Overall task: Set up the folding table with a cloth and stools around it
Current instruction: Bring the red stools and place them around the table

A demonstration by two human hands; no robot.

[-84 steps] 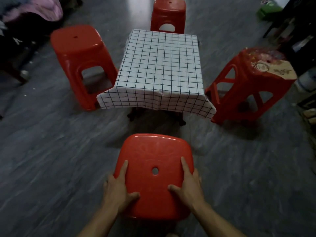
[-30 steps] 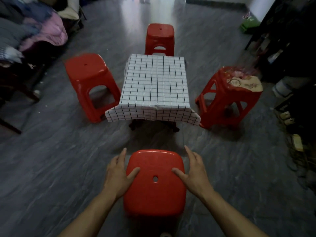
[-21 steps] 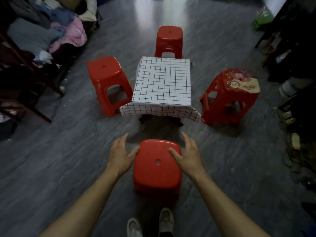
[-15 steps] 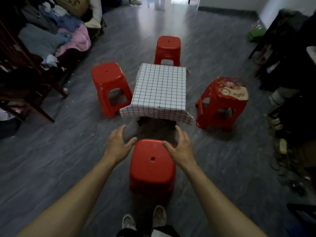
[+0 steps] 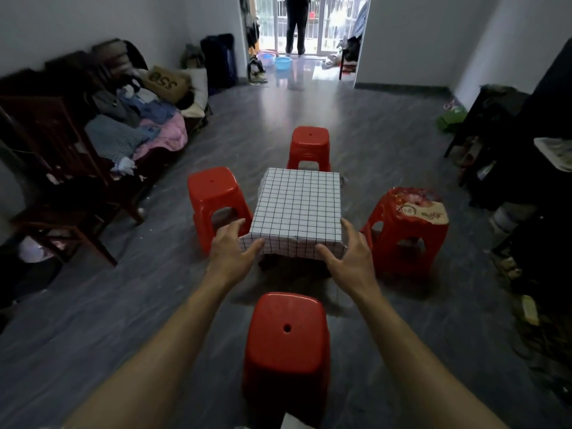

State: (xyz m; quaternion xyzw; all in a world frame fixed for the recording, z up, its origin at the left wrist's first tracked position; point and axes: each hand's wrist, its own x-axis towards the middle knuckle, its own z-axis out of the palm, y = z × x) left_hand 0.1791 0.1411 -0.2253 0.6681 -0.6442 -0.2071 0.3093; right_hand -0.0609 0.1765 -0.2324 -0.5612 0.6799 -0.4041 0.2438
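Left grip (image 5: 230,252), right grip (image 5: 349,258) spread, empty, clear of near stool (image 5: 286,335); cloth (image 5: 298,209) partly hides far stool (image 5: 309,140)

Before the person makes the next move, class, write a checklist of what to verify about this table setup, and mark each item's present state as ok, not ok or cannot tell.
1. Cloth covers the whole top: ok.
2. A stool on every side, namely near stool, left stool, far stool and right stool: ok.
3. All four stools upright on the floor: ok.
4. Left hand and right hand open, holding nothing: ok.
5. Folding frame under the cloth locked out: cannot tell, it is hidden.
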